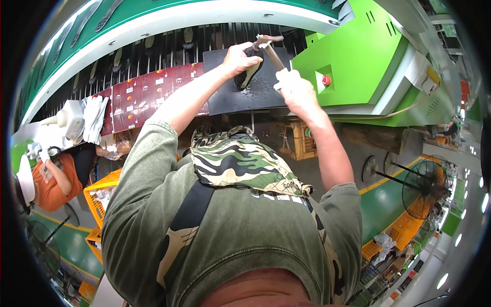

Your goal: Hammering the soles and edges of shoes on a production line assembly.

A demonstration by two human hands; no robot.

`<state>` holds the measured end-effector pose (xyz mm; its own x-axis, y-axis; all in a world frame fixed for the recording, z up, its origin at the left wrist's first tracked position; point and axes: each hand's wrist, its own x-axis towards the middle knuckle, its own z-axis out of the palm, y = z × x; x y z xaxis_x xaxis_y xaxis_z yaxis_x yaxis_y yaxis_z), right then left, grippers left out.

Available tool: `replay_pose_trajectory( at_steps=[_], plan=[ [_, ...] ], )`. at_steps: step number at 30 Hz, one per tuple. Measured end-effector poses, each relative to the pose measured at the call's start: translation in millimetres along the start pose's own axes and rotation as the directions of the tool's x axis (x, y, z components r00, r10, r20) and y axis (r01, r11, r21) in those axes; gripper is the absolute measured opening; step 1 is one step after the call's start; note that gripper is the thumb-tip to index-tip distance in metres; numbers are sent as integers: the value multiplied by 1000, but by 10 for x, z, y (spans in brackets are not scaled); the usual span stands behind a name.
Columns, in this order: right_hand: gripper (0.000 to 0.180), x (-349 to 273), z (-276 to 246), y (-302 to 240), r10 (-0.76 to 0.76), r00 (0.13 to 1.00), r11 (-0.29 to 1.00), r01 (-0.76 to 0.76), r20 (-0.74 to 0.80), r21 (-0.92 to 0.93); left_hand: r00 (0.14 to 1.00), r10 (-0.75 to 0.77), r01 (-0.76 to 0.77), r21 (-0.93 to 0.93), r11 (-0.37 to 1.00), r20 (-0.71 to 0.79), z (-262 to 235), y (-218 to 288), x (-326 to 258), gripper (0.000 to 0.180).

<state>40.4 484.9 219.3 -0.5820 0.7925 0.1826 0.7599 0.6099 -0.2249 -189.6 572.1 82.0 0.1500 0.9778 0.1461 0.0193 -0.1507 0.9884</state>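
Note:
A dark shoe-shaped piece with a pale yellowish strip (249, 77) stands on a black mat (225, 97), which is marked with wet-looking spots. My left hand (239, 59) grips its upper end, with thumb and fingers around it. My right hand (299, 94) is closed around the handle of a hammer (275, 58), whose grip is wrapped in white material (287, 78). The hammer's head, slightly blurred, is right by my left fingertips at the top of the piece. Whether it touches the piece I cannot tell.
A green machine housing (353, 56) with a red button (326, 80) stands at my right. Maroon printed sheets (153, 94) cover the bench on the left, beside white gloves (94, 117). Dark rods and a white rail run behind. Another person in orange (56, 184) works at far left.

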Motion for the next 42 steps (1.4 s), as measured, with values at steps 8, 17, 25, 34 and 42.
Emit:
replay_pose_trajectory(
  at_steps=[8,17,25,34,42],
  plan=[
    [18,4,-175,-91,16,986,988,10,168,-152,999,46,-46,121,992,-4,45,24,70,36],
    [22,-47,99,94,-166,984,977,157,-57,-147,996,-70,68,46,997,50,1,143,66,41],
    [20,-160,356,171,17,995,973,7,-100,230,982,-38,-16,287,958,183,-246,-249,-23,72],
    [29,-631,1476,333,560,827,708,-449,-47,545,943,-327,320,95,943,68,-334,-551,-84,65],
    [30,-955,1836,344,607,576,425,-817,547,390,564,-761,790,-480,382,322,37,-969,-1858,42]
  ],
)
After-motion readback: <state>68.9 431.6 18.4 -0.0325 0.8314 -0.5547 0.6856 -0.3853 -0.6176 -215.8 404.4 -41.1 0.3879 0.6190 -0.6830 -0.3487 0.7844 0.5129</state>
